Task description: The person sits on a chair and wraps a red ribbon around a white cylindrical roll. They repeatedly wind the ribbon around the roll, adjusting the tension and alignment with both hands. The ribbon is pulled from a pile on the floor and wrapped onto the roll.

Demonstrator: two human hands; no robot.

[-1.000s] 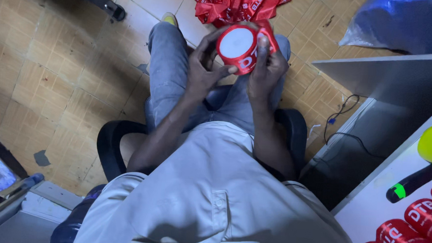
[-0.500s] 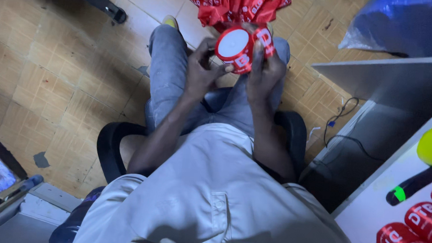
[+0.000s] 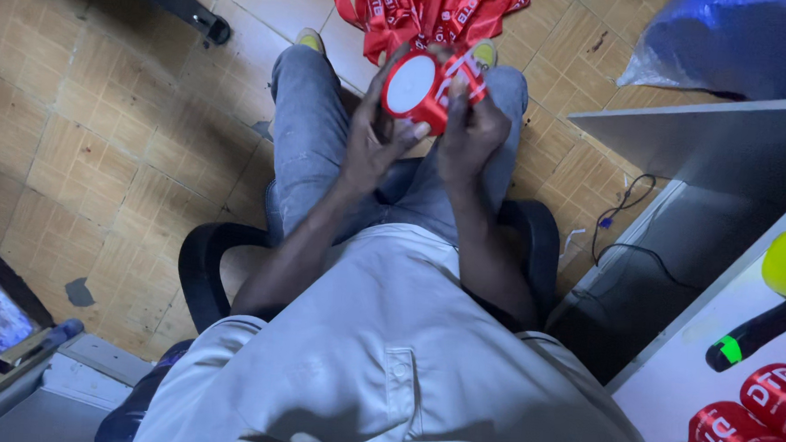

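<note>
A red roll of ribbon with a flat white round face sits at upper centre above the knees, gripped by the curled left hand and right hand, its far side hidden, glossy red ribbons heaped beyond on tiled floor.

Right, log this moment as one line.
left hand: grips red ribbon roll | right hand: grips roll's other side | seated, loose red ribbons on floor
</note>
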